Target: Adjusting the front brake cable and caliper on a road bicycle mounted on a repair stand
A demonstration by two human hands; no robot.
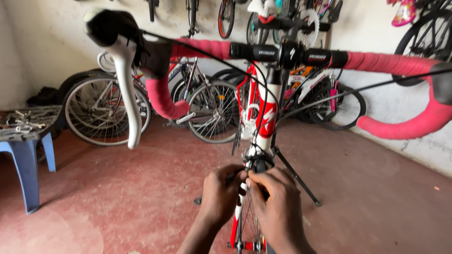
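At the front wheel (248, 226), just under the fork crown, both hands meet on the front brake (256, 162). Left hand (220, 195) and right hand (278, 204) are curled, fingertips pinched on a small part there; which part, cannot tell. Advice: keep the grip close and steady, and watch the black cable (263, 108) above.

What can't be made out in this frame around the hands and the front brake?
Head view only:
- Front brake: its lower part is covered by the left hand and right hand.
- Fingertips: what they pinch is too small to tell.
- Front wheel: cut off by the bottom edge.
- Right brake lever: cut off by the right edge.
- Tools on the blue stool: too small and blurred to identify.
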